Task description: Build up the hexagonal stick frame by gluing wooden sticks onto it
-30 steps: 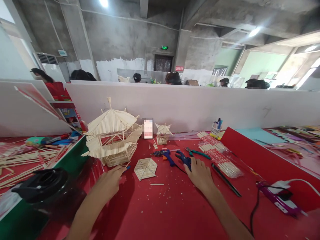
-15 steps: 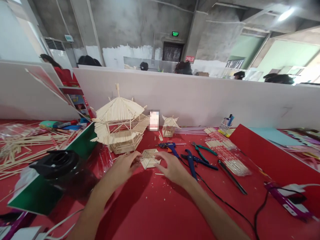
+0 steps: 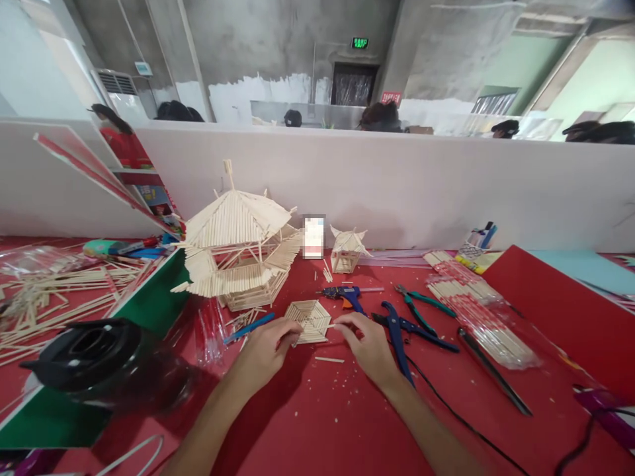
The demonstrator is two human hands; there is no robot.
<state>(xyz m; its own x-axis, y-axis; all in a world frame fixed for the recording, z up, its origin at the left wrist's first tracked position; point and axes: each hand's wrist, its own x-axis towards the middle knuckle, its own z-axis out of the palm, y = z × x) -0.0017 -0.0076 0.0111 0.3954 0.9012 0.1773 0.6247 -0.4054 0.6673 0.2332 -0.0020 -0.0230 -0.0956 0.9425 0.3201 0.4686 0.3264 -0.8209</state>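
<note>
A flat hexagonal lattice of thin wooden sticks (image 3: 312, 318) lies on the red tabletop between my hands. My left hand (image 3: 272, 340) is closed at its left edge, thumb and fingertips touching the rim. From the right, my right hand (image 3: 366, 344) pinches a short wooden stick (image 3: 333, 324), whose tip points at the lattice's right corner. Another short loose stick (image 3: 329, 359) lies in front of the lattice. Behind, to the left, stands a large stick-built pavilion (image 3: 238, 244), and a small stick pavilion (image 3: 348, 250) stands farther back.
A blue glue gun (image 3: 350, 296), blue cutters (image 3: 397, 330), green-handled pliers (image 3: 426, 309) and a black knife (image 3: 493, 370) lie to the right, near bagged sticks (image 3: 483, 324). At left are a blue tool (image 3: 249, 328) and a dark bottle (image 3: 109, 363).
My right hand has drawn back slightly from the lattice and now shows a short stick in its pinch. My left hand has closed at the lattice's edge. The camera view has shifted.
</note>
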